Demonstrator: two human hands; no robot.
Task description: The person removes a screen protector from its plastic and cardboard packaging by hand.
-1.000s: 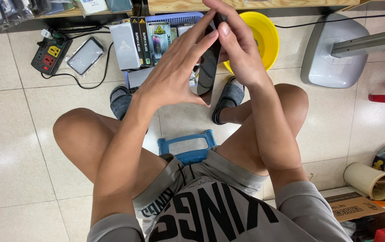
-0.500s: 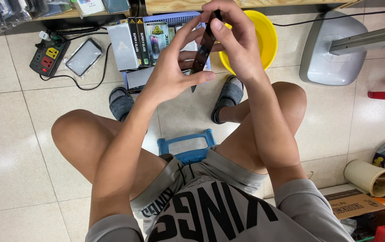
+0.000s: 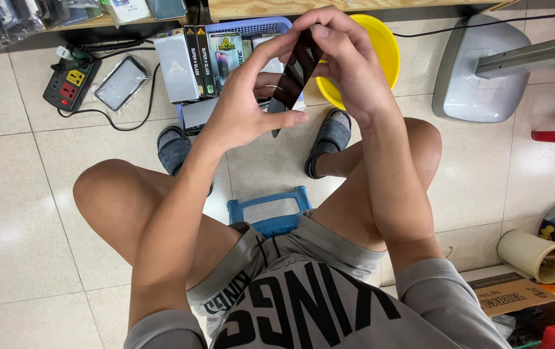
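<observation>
Hands up over the blue basket (image 3: 271, 26): I see left hand (image 3: 242, 116) and right hand (image 3: 348, 71) fingers pinched on the dark glass strip (image 3: 290, 81), tilted, still unplaced; boxed stock waits in that basket.

Tiled floor (image 3: 25, 213): power strip (image 3: 71, 84), blue basket (image 3: 251, 29), yellow bowl (image 3: 380, 45).

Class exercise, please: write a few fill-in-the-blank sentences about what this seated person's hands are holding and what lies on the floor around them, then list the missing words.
1. Both hands, left hand and right hand, hold one thin dark ____ between them.
2. The bowl behind the hands is ____ in colour.
3. The power strip lies on the tiled ____.
4. The person sits on a ____ stool.

Missing words: strip; yellow; floor; blue
</observation>
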